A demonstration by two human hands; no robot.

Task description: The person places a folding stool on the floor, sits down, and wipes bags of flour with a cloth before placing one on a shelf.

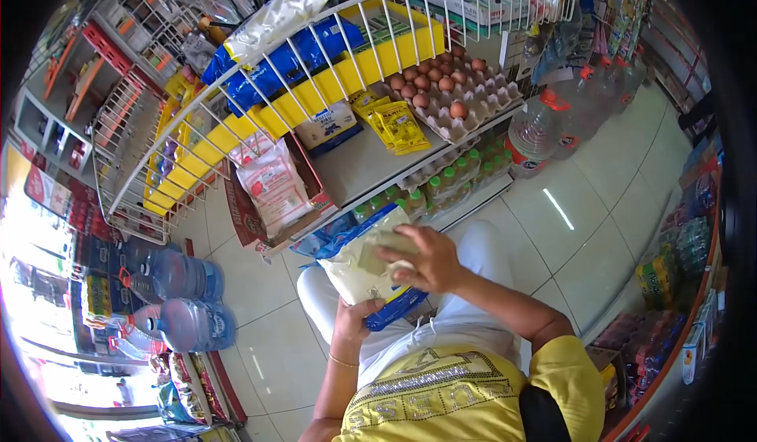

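My left hand [359,317] grips the lower edge of a white and blue plastic packet [352,275], held over my lap with its thumb on top. My right hand [430,259] is closed round a folded beige-green cloth [385,253], which lies against the face of the packet. The cloth hides part of the packet's print. Just beyond the packet is the shelf [371,170], where a similar white and blue packet [327,126] lies beside yellow sachets [400,126]. An open carton [319,199] with pink and white packets [274,188] stands at the shelf's left end.
Egg trays [493,95] with brown eggs sit at the shelf's right. A white wire rack [371,28] curves above it. Green-capped bottles [449,182] stand below. Large bottles [536,130] are on the floor at right, water jugs [189,324] at left. Stacked goods [662,284] line the far right.
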